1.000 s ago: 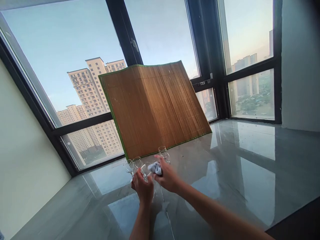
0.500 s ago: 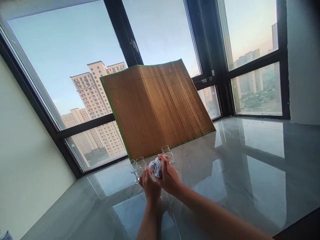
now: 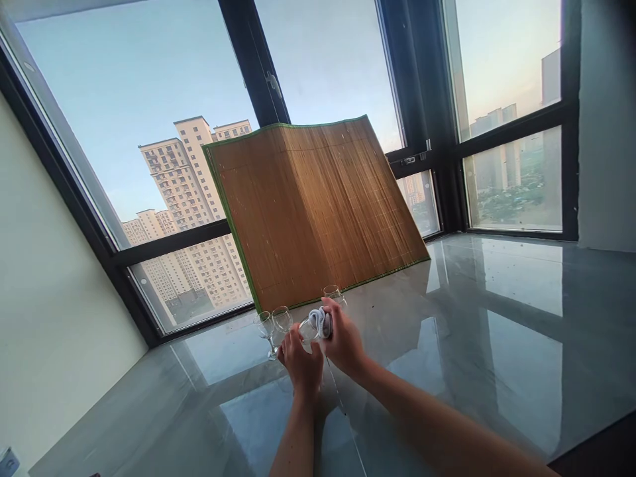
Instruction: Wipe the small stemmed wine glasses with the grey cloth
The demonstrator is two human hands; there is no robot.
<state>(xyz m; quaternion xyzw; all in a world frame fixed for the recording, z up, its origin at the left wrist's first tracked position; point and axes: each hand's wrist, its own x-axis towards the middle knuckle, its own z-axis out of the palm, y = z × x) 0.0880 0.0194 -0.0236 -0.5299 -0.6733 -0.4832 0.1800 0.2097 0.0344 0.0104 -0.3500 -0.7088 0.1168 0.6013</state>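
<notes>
My left hand [image 3: 301,361] is closed around a clear stemmed glass [image 3: 307,330], with the bowl pointing right; its lower part is hidden by my fingers. In my right hand [image 3: 344,338] is a bunched white-grey cloth [image 3: 318,322], pressed at the mouth of that glass. Just left of my left hand stand two more clear glasses, a stemmed glass [image 3: 264,326] and another glass [image 3: 281,319]. Behind my right hand rises the rim of a further glass [image 3: 332,291], mostly covered by the hand.
A brown bamboo mat [image 3: 308,212] with green edging leans against the window frame behind the glasses. The glossy grey tiled surface [image 3: 472,344] reflects the windows. A white wall [image 3: 50,265] bounds the left side, and part of a small object [image 3: 8,462] shows bottom left.
My right hand with the cloth has shifted slightly right, baring more of the glass in my left hand. The view has turned a little.
</notes>
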